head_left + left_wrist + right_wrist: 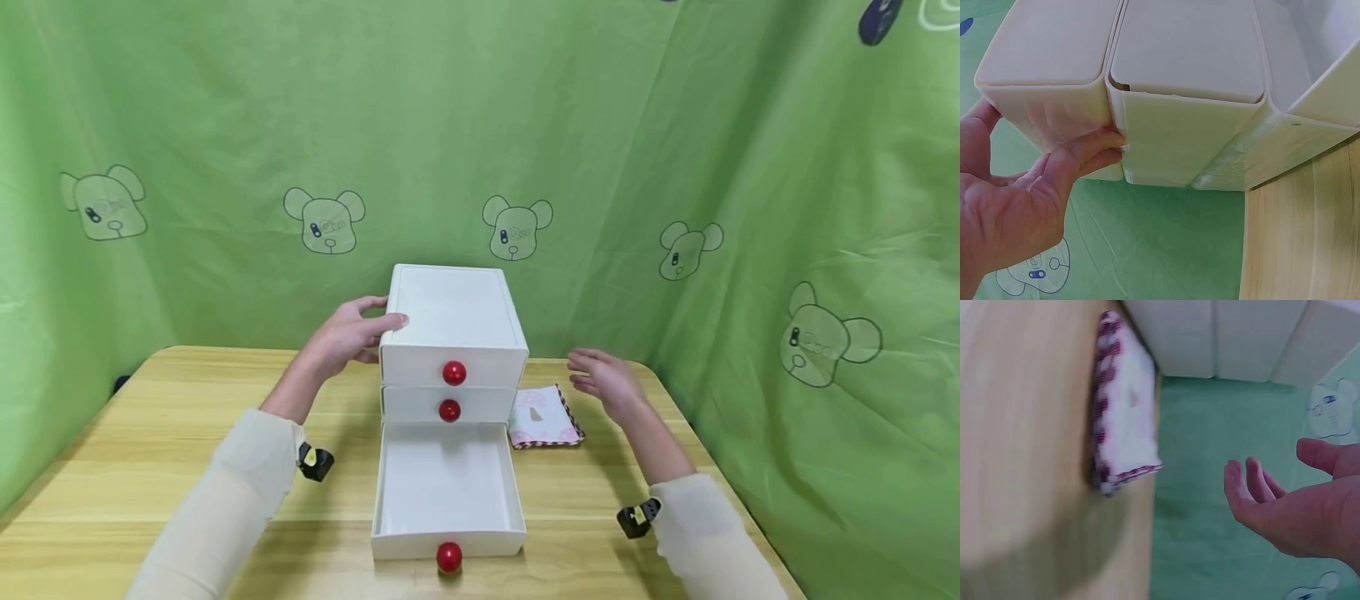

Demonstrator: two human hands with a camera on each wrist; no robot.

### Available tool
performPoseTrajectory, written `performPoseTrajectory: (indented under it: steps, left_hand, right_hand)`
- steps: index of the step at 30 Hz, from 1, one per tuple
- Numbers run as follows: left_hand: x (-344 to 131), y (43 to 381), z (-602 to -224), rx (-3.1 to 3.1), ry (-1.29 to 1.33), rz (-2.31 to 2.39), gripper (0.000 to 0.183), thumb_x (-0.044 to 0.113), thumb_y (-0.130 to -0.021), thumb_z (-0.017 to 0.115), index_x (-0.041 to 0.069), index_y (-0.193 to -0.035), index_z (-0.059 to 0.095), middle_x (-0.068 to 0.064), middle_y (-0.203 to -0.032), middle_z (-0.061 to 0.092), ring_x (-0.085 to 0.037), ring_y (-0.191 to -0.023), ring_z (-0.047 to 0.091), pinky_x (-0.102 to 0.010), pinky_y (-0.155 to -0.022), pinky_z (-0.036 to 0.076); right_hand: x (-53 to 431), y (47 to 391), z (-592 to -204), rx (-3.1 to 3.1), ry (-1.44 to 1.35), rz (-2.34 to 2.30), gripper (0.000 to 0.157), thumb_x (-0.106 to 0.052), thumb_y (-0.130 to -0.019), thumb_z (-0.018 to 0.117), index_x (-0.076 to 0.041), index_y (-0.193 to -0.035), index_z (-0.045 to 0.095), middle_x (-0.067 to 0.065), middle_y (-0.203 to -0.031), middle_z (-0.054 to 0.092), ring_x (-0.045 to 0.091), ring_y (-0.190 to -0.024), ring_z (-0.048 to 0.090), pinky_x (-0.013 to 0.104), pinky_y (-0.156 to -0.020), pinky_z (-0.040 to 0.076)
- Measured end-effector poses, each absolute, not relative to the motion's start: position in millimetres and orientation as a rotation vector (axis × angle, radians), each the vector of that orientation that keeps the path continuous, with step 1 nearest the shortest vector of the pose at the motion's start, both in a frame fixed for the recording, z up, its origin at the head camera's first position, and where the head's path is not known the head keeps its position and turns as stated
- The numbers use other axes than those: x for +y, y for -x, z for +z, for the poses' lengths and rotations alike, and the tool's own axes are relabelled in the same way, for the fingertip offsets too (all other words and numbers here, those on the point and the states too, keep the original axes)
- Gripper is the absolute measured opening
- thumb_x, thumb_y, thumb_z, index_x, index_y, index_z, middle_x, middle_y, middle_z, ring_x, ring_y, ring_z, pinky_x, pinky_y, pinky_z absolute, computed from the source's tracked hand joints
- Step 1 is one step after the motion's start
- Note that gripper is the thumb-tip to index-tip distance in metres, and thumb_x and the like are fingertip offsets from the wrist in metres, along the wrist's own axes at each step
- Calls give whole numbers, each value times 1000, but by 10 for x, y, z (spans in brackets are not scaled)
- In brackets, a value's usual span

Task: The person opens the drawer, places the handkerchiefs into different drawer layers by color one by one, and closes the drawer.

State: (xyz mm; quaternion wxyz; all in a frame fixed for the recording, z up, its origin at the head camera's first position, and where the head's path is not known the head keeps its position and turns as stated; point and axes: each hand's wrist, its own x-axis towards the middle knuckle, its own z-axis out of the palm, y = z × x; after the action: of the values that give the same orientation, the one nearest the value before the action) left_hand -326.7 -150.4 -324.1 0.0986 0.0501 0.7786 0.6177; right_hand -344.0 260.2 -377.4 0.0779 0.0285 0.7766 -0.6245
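A white three-tier drawer cabinet [453, 304] with round red knobs stands on the table. Its bottom drawer [446, 479] is pulled out, and the inside shows bare; the two upper drawers are closed. My left hand [347, 337] rests against the cabinet's upper left side, thumb over the top edge. The left wrist view shows its fingers [1094, 147] lying along the side wall. To the right of the cabinet, my right hand [607, 383] hovers with loosely bent fingers and holds nothing. Below and left of it lies a folded cloth [543, 417], white and pink with a checked border.
The wooden table [187, 392] carries the cabinet and cloth. A green curtain [420, 125] with bear-head drawings hangs behind the table and along both sides. The drawer's red knob [449, 557] sticks out toward the table's front.
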Motion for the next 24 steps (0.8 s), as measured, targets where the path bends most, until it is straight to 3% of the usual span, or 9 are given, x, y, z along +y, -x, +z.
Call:
performPoseTrajectory:
  steps: [15,24]
  left_hand:
    - [-1480,3249,-3229,2285,-127,1830,85,38,-94,71,13,-161,24,-18,-131,64,-32,-118,64,-40,-90,62]
    - [-1499,3258,-3229,2289,-136,1833,86,38,-94,71,12,-161,24,-19,-129,65,-29,-112,66,-40,-90,61]
  right_hand:
    - [2708,3461,-4347,2410,-250,-1750,60,-21,-106,51,4,-156,30,31,-157,36,47,-142,41,49,-120,38]
    - [2698,3439,-4499,2444,-241,-1711,60,-16,-102,56,8,-153,34,34,-150,45,45,-136,48,49,-117,43]
